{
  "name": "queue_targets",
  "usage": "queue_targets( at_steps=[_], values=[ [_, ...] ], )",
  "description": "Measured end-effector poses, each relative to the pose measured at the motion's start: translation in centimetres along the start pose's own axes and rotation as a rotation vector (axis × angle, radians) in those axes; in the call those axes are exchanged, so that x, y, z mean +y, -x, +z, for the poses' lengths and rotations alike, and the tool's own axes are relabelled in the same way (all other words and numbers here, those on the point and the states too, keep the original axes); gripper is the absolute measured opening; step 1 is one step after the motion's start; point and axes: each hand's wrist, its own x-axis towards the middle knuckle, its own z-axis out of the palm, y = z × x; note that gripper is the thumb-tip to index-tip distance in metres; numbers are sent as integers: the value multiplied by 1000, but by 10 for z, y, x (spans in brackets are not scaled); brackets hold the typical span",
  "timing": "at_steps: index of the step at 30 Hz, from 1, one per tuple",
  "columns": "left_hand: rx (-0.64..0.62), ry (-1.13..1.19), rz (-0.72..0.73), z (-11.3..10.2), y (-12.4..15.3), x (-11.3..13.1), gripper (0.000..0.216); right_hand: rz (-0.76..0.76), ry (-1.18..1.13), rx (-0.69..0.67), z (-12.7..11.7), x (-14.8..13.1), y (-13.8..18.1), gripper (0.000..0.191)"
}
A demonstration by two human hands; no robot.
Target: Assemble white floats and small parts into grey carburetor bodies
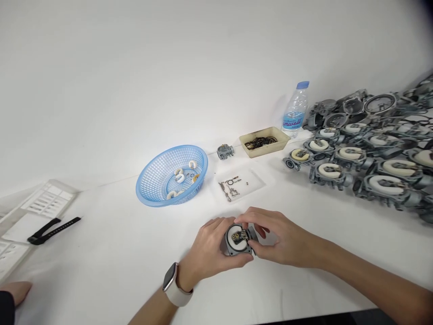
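My left hand (208, 250) grips a small grey metal carburetor body (237, 240) from the left, just above the white table near its front edge. A white float shows inside the body's round opening. My right hand (279, 237) closes on the same part from the right, with fingertips pinched at its top centre. A smartwatch with a white band (173, 283) sits on my left wrist.
A blue basket (172, 174) holding white floats stands behind, with a clear tray of small parts (239, 184), a lone carburetor (225, 151), a beige tray of rubber rings (264, 141) and a water bottle (296, 110). Several carburetors (365, 153) fill the right. A black strap (50, 229) and another person's hand (15, 291) lie left.
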Motion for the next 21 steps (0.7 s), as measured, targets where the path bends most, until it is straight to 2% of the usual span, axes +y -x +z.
queue_targets(
  at_steps=[11,17,21],
  values=[
    [24,-165,104,2,1,-6,54,-57,8,12,1,4,0,52],
    [40,-146,92,3,1,-7,57,-68,24,25,2,5,0,46],
    [44,-155,87,4,3,-10,50,-74,22,21,2,5,1,46]
  ],
)
